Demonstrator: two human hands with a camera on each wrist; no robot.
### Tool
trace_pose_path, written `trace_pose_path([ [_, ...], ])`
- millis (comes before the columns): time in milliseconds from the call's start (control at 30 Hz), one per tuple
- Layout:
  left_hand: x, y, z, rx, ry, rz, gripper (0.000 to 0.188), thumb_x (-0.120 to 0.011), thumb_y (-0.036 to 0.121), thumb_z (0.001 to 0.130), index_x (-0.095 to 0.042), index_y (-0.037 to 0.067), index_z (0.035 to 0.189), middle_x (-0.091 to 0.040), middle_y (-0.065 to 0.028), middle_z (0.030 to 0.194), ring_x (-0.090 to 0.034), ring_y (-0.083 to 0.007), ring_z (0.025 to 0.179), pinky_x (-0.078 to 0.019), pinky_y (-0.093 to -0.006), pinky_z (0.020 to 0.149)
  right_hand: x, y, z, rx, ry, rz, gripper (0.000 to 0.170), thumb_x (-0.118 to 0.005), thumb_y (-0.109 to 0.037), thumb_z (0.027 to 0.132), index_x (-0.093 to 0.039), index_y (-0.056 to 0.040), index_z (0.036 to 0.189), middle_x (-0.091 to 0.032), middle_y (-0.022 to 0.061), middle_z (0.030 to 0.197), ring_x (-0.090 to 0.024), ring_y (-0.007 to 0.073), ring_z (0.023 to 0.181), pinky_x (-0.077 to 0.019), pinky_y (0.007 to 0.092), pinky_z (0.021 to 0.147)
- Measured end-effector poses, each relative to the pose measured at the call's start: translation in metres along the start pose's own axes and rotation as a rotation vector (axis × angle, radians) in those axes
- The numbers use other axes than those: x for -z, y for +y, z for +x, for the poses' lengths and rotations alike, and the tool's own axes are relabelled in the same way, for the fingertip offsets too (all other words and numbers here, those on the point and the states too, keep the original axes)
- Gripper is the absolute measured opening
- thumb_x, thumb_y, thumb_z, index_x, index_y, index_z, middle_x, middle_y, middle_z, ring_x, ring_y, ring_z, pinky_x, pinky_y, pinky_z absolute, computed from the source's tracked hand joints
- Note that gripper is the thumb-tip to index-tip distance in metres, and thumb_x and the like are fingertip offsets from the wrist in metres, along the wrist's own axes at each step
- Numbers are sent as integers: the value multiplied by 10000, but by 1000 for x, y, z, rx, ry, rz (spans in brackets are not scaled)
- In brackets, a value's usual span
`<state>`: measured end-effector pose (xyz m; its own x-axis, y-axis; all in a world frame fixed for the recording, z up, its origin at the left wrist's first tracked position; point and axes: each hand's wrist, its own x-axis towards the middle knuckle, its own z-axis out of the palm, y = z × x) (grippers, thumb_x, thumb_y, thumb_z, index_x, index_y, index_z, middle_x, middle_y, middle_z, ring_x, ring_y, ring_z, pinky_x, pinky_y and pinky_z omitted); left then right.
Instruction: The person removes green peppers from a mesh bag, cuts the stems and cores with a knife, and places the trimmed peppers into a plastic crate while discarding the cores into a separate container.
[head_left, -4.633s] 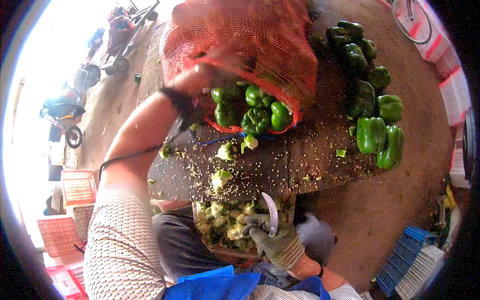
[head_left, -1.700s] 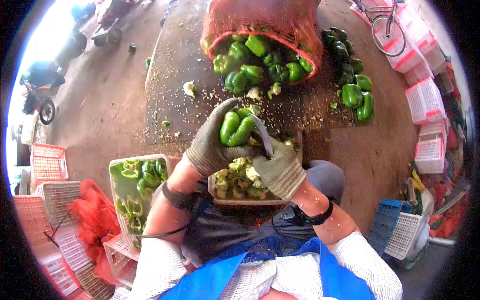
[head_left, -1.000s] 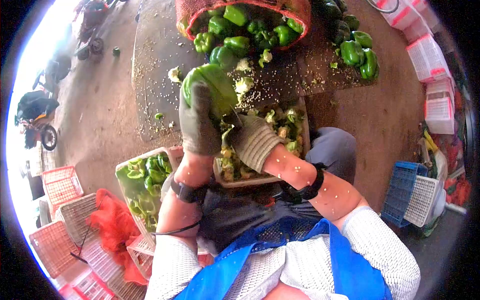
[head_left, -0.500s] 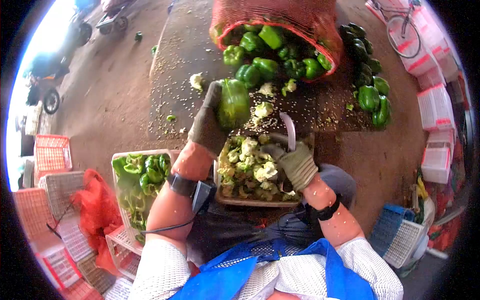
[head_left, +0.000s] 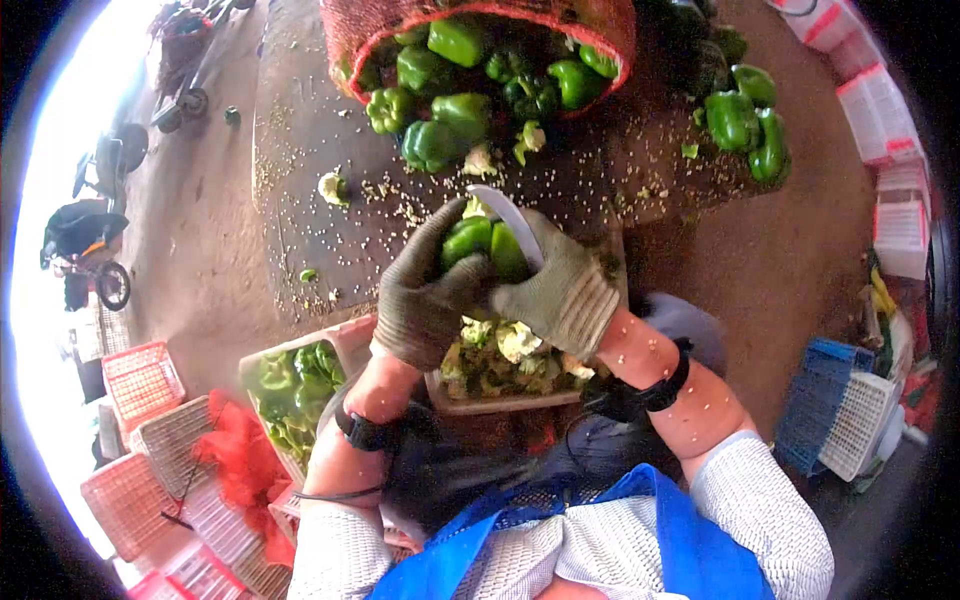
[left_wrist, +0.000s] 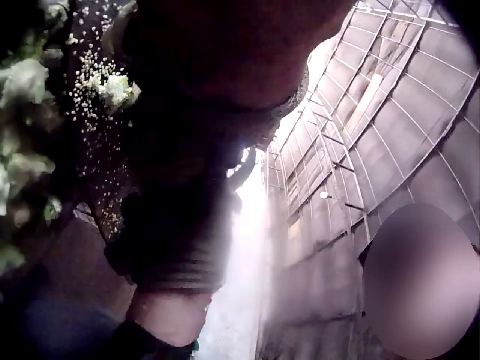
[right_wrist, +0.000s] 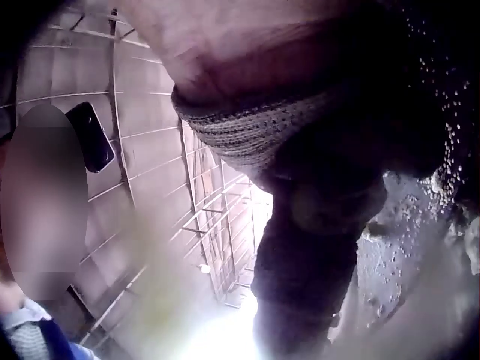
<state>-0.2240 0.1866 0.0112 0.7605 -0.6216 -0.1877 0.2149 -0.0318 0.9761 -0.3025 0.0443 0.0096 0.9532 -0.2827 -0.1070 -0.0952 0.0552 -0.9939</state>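
Observation:
Both hands wear grey-green knit gloves and meet above the crate between the knees. My left hand holds a green bell pepper, fingers and thumb curled round it. The right hand grips a curved knife; its handle is hidden in the fist and its pale blade arcs across the pepper's right side. Below them, a crate is filled with pale pepper cores. In the wrist views the left glove and right glove are dark silhouettes that hide the work.
A red mesh sack spills green peppers onto a dark board strewn with seeds. More peppers lie in a row at right. A crate of cut peppers stands at left, near red netting and stacked baskets.
The left hand earlier reached into the sack; now it holds a pepper. Since half a second ago, the right hand has moved left and up, bringing the knife against the pepper.

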Motion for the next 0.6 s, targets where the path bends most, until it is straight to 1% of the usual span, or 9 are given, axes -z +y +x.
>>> trace_pose_path([
  [33,0,-2,2,19,24,-14,494,-637,33,916,-473,-9,1380,-601,-94,1237,-570,-155,1102,-484,-296,958,4,-12,3,-145,-27,-166,637,-695,-32,702,-509,-33,1312,-644,75,1133,-605,181,1079,-480,313,962],
  [67,2,-3,5,36,51,-25,479,-638,48,919,-487,-8,1370,-606,-89,1231,-572,-155,1100,-484,-297,956,5,-4,6,-138,-12,-121,619,-722,-73,709,-523,-33,1293,-640,70,1091,-608,170,1011,-493,304,915],
  [100,7,-10,11,-48,50,75,447,-636,86,932,-511,-2,1352,-621,-76,1209,-581,-149,1083,-490,-295,941,4,-1,7,-160,-7,-138,615,-725,-87,715,-524,-34,1293,-637,71,1074,-603,165,978,-495,302,897],
  [133,9,-14,12,-32,44,-8,429,-627,139,951,-519,-6,1341,-636,-78,1194,-596,-146,1065,-494,-292,928,4,1,8,-178,-3,-156,611,-728,-100,720,-524,-34,1292,-635,73,1057,-598,160,945,-497,300,879],
  [233,14,-31,19,67,42,-244,442,-624,230,962,-530,-26,1309,-652,-88,1172,-624,-164,1042,-508,-296,905,8,-2,5,-116,-4,-145,570,-722,-126,751,-530,-28,1278,-630,78,1048,-583,136,915,-499,296,846],
  [333,16,-45,25,105,4,-196,483,-631,324,952,-543,-26,1273,-652,-109,1173,-635,-186,1028,-517,-330,906,14,-7,3,-216,-34,-97,521,-705,-123,780,-537,-19,1263,-635,69,1031,-591,127,920,-500,290,832],
  [400,15,-44,26,325,-160,-680,503,-607,356,954,-529,-8,1291,-634,-141,1213,-633,-238,1084,-535,-384,918,20,1,4,-210,-56,40,621,-740,-165,725,-532,-35,1296,-655,71,984,-608,183,861,-511,314,816],
  [533,2,-37,21,507,-172,-1034,497,-575,335,969,-486,24,1346,-598,-159,1283,-620,-292,1119,-526,-439,953,22,0,-2,-198,-150,220,844,-741,-161,730,-320,-100,1459,-628,42,996,-593,142,906,-498,278,845],
  [600,-3,-22,22,358,-90,-1029,471,-540,356,985,-500,40,1333,-617,-153,1239,-637,-275,1071,-542,-415,927,22,-10,-8,-285,-159,417,869,-719,-126,750,-254,-146,1484,-617,50,1012,-595,142,906,-502,278,838],
])
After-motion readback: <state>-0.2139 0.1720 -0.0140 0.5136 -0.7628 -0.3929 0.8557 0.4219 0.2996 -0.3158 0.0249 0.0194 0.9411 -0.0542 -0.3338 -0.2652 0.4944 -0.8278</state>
